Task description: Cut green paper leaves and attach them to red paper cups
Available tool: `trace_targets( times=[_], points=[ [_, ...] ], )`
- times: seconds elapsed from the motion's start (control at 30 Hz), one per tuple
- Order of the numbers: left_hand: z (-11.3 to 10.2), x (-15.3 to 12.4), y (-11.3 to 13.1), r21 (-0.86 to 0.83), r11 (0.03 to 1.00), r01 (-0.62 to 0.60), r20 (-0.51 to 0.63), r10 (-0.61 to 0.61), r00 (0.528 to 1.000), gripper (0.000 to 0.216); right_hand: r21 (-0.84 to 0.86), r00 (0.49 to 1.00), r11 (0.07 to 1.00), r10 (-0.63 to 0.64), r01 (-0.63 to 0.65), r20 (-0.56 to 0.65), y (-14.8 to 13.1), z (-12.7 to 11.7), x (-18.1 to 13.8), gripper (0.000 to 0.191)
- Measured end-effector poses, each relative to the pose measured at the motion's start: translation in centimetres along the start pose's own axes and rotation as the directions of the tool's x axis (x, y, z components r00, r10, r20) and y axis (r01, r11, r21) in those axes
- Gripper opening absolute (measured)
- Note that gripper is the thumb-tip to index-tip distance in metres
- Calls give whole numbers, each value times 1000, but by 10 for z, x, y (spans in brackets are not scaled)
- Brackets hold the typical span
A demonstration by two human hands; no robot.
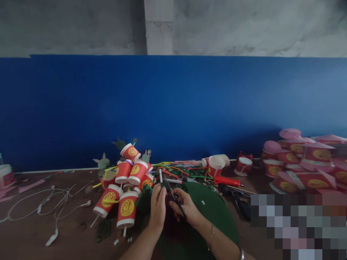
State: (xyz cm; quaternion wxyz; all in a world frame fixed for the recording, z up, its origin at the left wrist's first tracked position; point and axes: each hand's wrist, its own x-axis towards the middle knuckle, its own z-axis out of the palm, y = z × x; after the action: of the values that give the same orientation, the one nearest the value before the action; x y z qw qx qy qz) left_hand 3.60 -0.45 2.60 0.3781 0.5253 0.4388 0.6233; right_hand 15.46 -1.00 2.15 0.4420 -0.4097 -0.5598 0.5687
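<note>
Near the table's front middle, my right hand (pixel 188 207) grips black-handled scissors (pixel 179 206), their blades pointing up and left. My left hand (pixel 157 206), fingers closed, pinches a small dark green piece of paper (pixel 163 184) beside the blades. Whether the blades touch the paper is hard to make out. A large dark green sheet (pixel 214 206) lies under and to the right of both hands. To the left of my left hand, red and white paper cups (pixel 127 208) with yellow emblems are heaped, some with straws and grey-green rabbit-head cutouts (pixel 103 162).
White wired earphones (pixel 52 236) lie tangled at the left. Coloured sticks (pixel 173 168) are strewn along the blue wall (pixel 173 108). A red tool (pixel 227 181) and upright cups (pixel 216 166) are at the right, with pink-topped cups (pixel 317 153) stacked farther right.
</note>
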Motion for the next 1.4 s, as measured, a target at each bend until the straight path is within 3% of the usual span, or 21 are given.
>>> trace_targets(
  times=[0.23,0.47,0.7,1.03,1.4],
  points=[
    [0,0,1,4,1000,15,-21,-14,1000,26,10,1000,1000,16,-16,-7,-4,1,-2,50],
    [0,2,-7,50,998,-26,-41,28,999,27,48,1000,999,19,-19,-10,-5,1,-2,64],
    [-1,3,-11,116,991,-63,11,62,998,24,102,1000,995,-17,16,16,0,0,0,54],
    [-3,2,-14,68,997,-36,-28,38,999,23,55,999,998,39,-39,10,-5,-2,-2,59],
    [-1,3,-7,105,994,-28,-78,36,996,25,44,1000,999,20,-21,3,-7,-2,-3,51]
  ],
)
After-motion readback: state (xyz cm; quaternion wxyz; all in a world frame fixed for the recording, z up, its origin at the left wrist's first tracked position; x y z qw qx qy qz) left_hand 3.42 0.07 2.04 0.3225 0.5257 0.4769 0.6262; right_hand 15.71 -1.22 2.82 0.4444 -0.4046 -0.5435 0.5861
